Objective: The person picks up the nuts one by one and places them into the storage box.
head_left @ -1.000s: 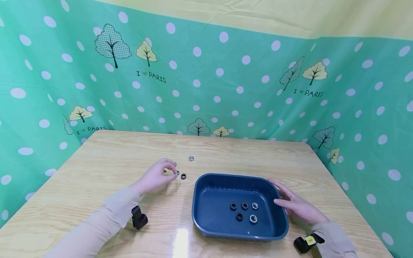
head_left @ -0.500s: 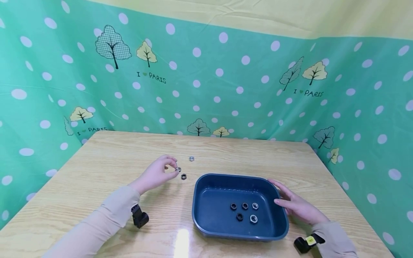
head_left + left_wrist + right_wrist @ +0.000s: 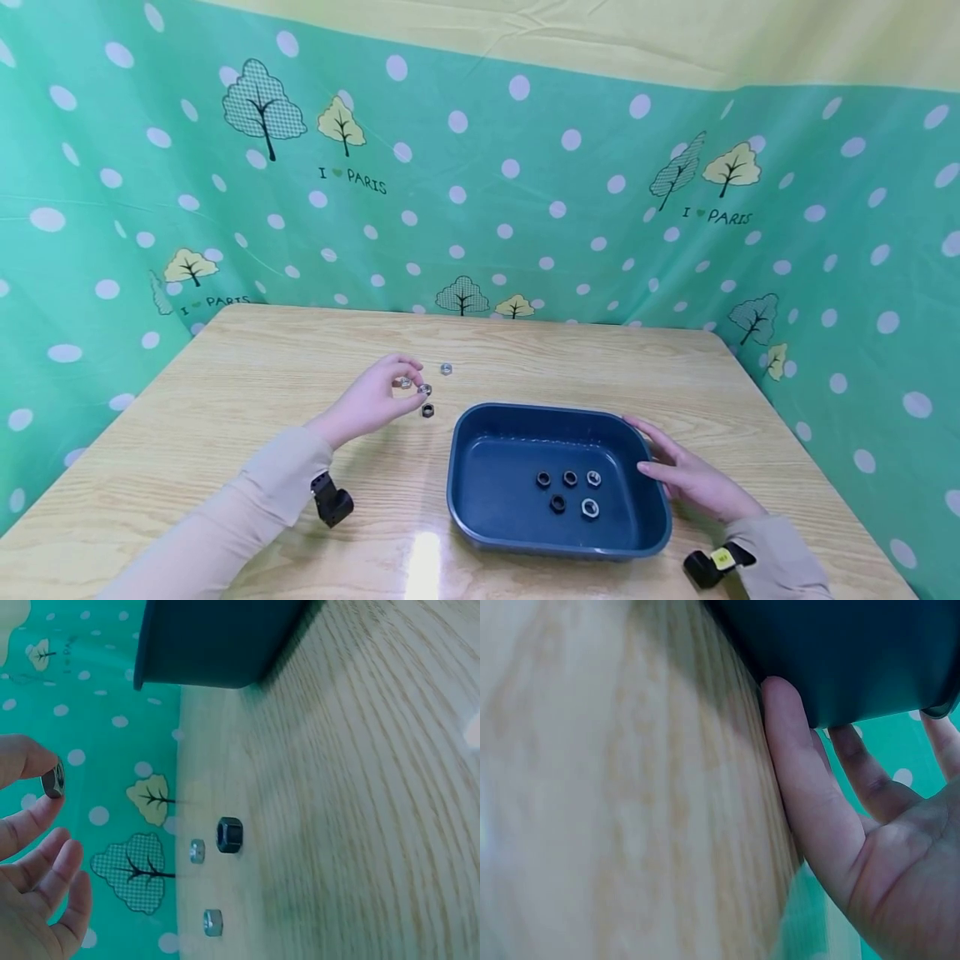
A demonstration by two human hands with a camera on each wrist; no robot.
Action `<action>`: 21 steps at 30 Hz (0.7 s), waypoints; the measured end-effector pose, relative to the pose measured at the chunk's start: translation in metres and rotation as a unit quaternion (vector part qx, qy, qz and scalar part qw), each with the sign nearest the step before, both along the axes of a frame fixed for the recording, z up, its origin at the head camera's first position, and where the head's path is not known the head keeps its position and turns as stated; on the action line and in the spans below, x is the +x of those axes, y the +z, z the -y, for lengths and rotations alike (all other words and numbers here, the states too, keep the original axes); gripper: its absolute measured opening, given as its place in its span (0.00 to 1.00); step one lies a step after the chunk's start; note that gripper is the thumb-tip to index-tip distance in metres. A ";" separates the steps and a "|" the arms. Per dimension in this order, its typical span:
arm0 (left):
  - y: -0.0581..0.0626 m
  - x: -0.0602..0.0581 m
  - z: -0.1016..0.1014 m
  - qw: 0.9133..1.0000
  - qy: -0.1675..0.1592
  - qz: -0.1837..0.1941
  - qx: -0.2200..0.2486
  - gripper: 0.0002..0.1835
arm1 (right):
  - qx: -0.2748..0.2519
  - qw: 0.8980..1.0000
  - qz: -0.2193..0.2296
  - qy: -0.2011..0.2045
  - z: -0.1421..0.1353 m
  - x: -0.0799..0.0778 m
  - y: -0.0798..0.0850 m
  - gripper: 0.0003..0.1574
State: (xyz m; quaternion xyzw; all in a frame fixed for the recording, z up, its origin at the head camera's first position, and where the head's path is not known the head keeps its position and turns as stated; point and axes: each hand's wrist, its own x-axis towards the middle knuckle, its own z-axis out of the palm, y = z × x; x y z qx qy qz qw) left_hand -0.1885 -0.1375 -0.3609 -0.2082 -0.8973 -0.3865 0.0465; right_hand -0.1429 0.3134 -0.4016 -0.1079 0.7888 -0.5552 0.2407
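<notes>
Pinched in the left hand point(image 3: 372, 404) above the table point(image 3: 375, 517), apart from the bin point(image 3: 506, 467) whose side the right hand point(image 3: 688, 477) grips, the small nut point(image 3: 55, 781) could slip and roll away if the hold loosens.

L hand point(image 3: 378, 402) pinches w/ thumb point(image 3: 26, 759) + 1 finger point(image 3: 28, 825); R hand point(image 3: 693, 482) spread.

A wooden table point(image 3: 390, 508) bears a bin point(image 3: 555, 550) and three nuts point(image 3: 235, 835).

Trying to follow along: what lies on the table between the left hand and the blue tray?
In the head view, one dark nut lies on the table between the left hand, which pinches another nut, and the blue tray.
</notes>
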 end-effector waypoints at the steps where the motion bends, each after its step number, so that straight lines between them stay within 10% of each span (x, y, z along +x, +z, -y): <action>1: 0.001 0.000 -0.001 1.000 -0.001 -0.001 0.001 0.03 | -0.003 1.000 0.002 0.001 0.000 0.000 0.000 0.45; 21: 0.031 -0.002 -0.035 0.999 -0.040 -0.024 0.009 0.04 | -0.003 1.000 0.000 0.002 -0.001 0.000 0.000 0.45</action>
